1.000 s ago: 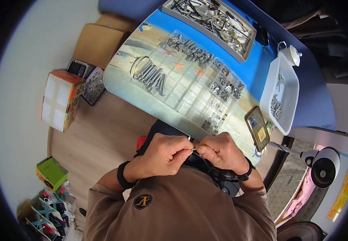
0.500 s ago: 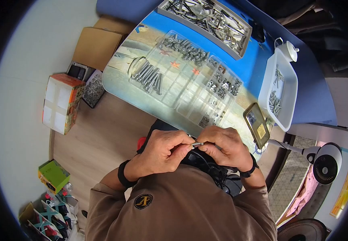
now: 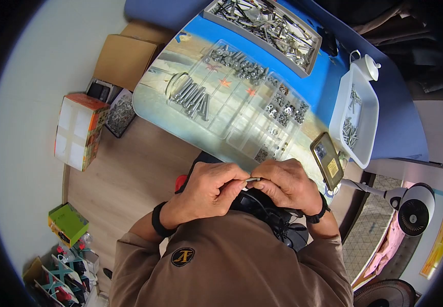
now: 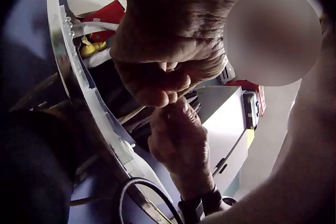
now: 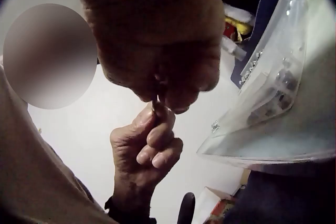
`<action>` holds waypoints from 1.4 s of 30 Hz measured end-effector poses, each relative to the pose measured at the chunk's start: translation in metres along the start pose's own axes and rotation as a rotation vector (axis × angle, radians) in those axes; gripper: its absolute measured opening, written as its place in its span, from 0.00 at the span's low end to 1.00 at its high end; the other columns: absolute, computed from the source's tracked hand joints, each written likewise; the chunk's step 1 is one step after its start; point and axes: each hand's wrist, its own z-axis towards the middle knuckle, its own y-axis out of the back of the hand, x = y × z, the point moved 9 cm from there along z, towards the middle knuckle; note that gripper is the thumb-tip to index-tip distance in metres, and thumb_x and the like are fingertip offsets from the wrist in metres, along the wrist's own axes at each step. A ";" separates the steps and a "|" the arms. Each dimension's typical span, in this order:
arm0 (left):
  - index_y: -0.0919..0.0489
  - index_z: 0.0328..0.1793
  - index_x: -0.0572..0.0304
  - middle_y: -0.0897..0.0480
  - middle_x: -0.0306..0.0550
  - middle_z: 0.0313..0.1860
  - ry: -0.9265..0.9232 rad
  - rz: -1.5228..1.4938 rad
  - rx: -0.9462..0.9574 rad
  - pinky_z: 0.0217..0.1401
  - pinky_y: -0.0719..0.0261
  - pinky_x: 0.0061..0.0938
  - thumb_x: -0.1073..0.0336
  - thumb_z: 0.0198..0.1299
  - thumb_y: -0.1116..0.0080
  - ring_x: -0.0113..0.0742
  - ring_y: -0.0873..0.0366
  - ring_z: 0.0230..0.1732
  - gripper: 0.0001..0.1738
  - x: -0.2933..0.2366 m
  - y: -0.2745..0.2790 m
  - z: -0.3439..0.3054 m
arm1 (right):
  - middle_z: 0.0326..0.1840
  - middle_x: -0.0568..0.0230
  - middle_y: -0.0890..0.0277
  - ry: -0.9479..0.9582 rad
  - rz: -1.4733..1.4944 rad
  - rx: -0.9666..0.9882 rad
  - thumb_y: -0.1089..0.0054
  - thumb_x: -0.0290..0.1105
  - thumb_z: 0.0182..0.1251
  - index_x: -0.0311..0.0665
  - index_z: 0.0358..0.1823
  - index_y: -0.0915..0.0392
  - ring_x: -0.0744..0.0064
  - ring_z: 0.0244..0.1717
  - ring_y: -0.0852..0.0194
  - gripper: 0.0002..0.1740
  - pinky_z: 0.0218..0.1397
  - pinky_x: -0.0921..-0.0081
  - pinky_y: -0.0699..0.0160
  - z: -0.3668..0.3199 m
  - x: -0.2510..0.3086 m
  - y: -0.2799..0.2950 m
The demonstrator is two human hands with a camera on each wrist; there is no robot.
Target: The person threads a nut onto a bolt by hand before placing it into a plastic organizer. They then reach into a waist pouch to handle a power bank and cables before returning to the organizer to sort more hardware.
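Observation:
In the head view a small metal piece (image 3: pixel 252 179), like a short screw, spans the gap between the two hands. The left hand (image 3: pixel 211 190) pinches its left end between thumb and index finger. At its right end the right hand (image 3: pixel 288 185) pinches with thumb and bent fingers. Both hands are close together off the table's near edge, above the lap. The left wrist view shows the left hand (image 4: pixel 168 50) with curled fingers touching the right hand's (image 4: pixel 181 142) tips. In the right wrist view a thin dark piece stands between the fingertips of both hands.
On the table (image 3: pixel 180 125) lie a clear compartment box (image 3: pixel 221 110) with bolts and nuts, and a phone (image 3: pixel 327 161). A grey tray (image 3: pixel 308 66) of mixed hardware is at the back. A white tub (image 3: pixel 372 117) with screws and a white lidded pot (image 3: pixel 369 68) stand to the right.
The hands have moved slightly up in the head view since a second ago, and more of the metal piece shows between the fingers. Both hands still pinch it.

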 end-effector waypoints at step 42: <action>0.18 0.43 0.63 0.19 0.45 0.27 -0.147 0.266 -0.340 0.24 0.32 0.25 0.72 0.62 0.36 0.33 0.26 0.20 0.05 0.040 0.035 0.031 | 0.30 0.57 0.22 0.144 -0.200 0.137 0.36 0.41 0.70 0.36 0.40 0.20 0.51 0.29 0.20 0.14 0.28 0.61 0.25 0.076 -0.045 0.015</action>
